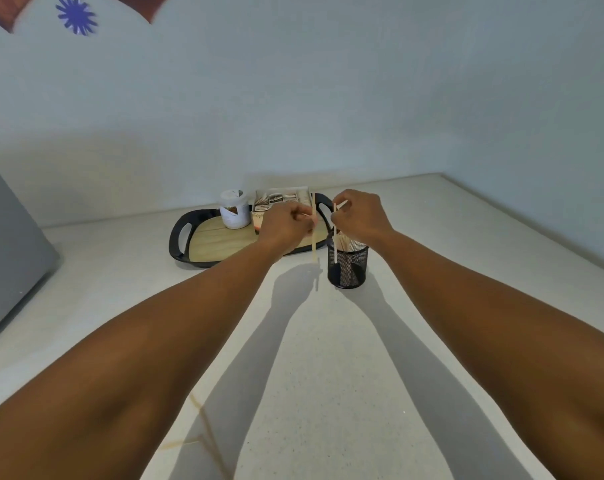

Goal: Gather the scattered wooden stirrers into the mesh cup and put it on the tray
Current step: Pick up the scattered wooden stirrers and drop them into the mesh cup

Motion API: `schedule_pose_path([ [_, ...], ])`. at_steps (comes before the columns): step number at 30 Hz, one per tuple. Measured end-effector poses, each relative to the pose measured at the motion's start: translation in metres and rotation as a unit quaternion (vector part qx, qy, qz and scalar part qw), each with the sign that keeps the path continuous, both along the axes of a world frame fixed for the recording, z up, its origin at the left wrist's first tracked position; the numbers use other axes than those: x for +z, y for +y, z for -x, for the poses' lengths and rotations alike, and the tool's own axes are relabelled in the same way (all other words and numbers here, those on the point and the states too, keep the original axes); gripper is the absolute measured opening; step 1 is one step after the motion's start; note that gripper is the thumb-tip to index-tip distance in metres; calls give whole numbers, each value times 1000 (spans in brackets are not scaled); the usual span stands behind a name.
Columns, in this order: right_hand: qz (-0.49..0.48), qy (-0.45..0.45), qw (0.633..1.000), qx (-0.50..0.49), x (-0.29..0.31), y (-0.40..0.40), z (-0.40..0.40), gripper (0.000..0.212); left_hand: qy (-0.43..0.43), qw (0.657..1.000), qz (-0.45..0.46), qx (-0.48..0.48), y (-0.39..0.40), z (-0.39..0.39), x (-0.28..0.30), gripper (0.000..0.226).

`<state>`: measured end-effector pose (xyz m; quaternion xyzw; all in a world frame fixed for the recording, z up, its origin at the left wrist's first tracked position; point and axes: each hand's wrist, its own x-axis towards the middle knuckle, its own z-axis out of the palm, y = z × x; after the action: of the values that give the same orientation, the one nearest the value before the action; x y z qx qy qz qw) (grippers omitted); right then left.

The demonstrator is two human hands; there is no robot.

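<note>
I see a pale speckled surface (328, 358) running back to a light blue-grey wall (362, 81), and both of my bare forearms reach out across it toward the far middle. At the left edge a grey slab-like object (6, 244) leans or lies; I cannot tell what it is. Against the wall sits the tray (179, 244), black-rimmed with cut-out handles and a wood-look floor. On it stand a white jar (234, 209) with a lid and, just right of the jar, an open white box (283, 199) of what look like printed sachets.

Just off the tray's right end, on the bare surface, the black mesh cup (347, 263) stands upright, with several wooden stirrers (345, 242) already leaning inside it.

My left hand (286, 223) is raised in front of the tray, its grip pinched on a single stirrer (313, 237) held upright, whose lower end hangs just left of the cup and outside it. My right hand (359, 216) hovers above the cup, fingers curled and pinching another stirrer (335, 233) that points down with its lower end inside the cup's mouth. A second pale tip sticks out by this hand's fingers; whether that is another stirrer I cannot tell.
</note>
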<state>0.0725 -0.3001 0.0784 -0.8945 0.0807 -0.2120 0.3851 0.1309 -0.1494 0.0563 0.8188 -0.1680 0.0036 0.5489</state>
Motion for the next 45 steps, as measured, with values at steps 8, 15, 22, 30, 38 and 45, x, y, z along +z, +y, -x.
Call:
schedule_pose_path([
  [8,-21,-67,995,-69,-8,-24,-9,27,-39,998,41,12,-40,-6,8,10],
  [15,-13,-68,995,-78,-17,-35,-17,22,-59,997,-5,39,-56,-7,-3,14],
  [22,34,38,998,-28,-30,-37,-21,28,-80,986,-128,66,-52,-10,-9,21],
  [30,28,5,1000,-6,-26,-23,-24,27,-68,980,-146,117,-10,-21,-8,24],
  [38,64,-17,991,115,-26,37,-25,22,-21,976,-177,128,58,-15,-21,9],
  [45,52,33,972,229,-47,91,-20,11,45,958,-242,145,142,-4,-41,8],
])
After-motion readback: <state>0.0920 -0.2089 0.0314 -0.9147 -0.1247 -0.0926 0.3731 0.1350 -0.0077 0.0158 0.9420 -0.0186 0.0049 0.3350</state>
